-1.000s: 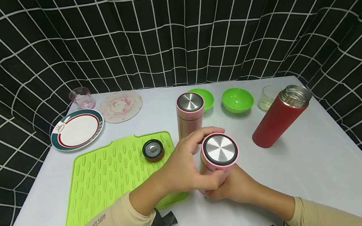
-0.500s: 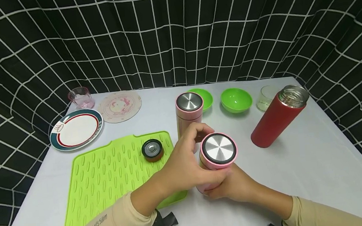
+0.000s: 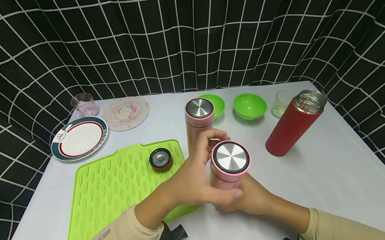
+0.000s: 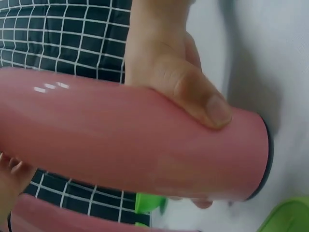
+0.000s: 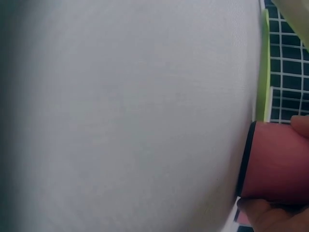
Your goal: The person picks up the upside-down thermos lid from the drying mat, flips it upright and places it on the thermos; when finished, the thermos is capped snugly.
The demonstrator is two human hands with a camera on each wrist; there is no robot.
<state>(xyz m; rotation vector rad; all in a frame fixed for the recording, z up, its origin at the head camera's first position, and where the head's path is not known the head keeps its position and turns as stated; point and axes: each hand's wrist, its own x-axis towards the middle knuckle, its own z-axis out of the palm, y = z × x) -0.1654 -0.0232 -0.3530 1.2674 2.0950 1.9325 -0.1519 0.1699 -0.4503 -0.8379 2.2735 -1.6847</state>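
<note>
A pink thermos point(image 3: 225, 182) with a brushed-steel lid top point(image 3: 231, 157) stands upright between the hands. My right hand point(image 3: 254, 199) grips its lower body, with the thumb point(image 4: 218, 110) lying along the side in the left wrist view. Around the upper part curves my left hand point(image 3: 197, 173), thumb in front and fingers behind, with a gap between palm and thermos. Right behind, partly covered by the left fingers, is a second pink thermos point(image 3: 198, 129) with its lid on. In the right wrist view, the held thermos's dark-rimmed base point(image 5: 246, 162) is close to the white tabletop.
A green ridged mat point(image 3: 112, 189) bears a dark-rimmed lid point(image 3: 160, 159). An uncapped red thermos point(image 3: 289, 128) stands at right, near a clear glass point(image 3: 278, 108). Green bowls point(image 3: 250, 106) stand behind; a plate point(image 3: 83, 140), round patterned mat point(image 3: 127, 114) and pink glass point(image 3: 85, 104) lie back left.
My left thumb has slid lower across the pink thermos and the left fingers have drawn back a little. The right hand keeps its hold; the whole view has shifted slightly.
</note>
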